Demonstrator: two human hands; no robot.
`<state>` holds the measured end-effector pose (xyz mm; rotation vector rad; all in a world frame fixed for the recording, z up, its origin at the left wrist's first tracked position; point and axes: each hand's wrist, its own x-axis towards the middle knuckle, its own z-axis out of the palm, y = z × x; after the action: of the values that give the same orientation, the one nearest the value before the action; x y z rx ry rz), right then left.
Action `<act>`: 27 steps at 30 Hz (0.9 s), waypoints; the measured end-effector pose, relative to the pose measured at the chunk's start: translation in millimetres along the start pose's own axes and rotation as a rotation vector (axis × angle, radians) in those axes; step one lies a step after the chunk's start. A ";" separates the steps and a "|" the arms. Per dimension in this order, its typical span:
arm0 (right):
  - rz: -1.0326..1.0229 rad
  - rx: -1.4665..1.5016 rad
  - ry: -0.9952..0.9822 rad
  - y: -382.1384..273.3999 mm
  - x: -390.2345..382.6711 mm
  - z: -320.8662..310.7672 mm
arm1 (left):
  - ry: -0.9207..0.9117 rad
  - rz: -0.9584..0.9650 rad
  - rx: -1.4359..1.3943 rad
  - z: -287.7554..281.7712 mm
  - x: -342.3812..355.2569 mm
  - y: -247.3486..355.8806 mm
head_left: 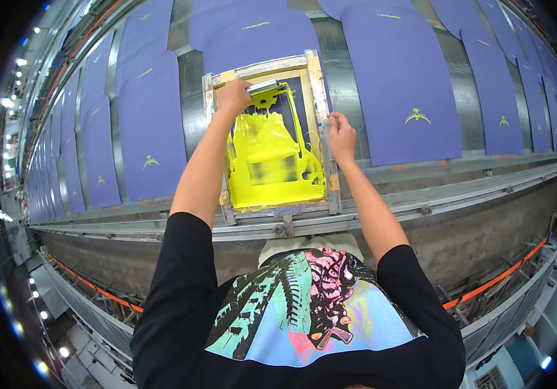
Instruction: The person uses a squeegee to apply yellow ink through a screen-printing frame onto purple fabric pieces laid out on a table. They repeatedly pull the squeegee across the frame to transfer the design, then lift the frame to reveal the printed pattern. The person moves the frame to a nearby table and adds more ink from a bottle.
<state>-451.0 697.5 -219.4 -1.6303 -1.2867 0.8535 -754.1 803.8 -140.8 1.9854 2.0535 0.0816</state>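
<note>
A wooden screen-printing frame lies in front of me over a blue fabric piece. Bright yellow-green ink covers much of its mesh, thickest toward the near end, with dark bare mesh at the far right. My left hand is closed around a squeegee at the far left part of the frame, just inside its far rail. The squeegee's blade edge is partly hidden by the hand and ink. My right hand is at the frame's right rail, its fingers bent against the outer edge.
Blue fabric pieces lie in a long row on the metal table, such as one with a yellow crest print to the right. A metal rail runs along the near table edge. An orange bar stretches behind me.
</note>
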 end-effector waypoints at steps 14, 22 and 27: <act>0.019 -0.052 -0.019 11.5 -13.4 -21.1 | 0.316 0.281 -0.230 91.5 -255.3 53.1; -0.041 -0.131 0.059 -28.6 2.5 -39.8 | 0.131 0.250 -0.296 52.5 -317.2 73.7; 0.013 -0.079 0.041 -49.5 -31.2 -14.9 | 0.055 0.178 -0.321 33.9 -320.3 52.8</act>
<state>-463.6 668.5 -167.9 -1.7115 -1.2963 0.7817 -690.3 485.3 -108.8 1.9722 1.7567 0.4759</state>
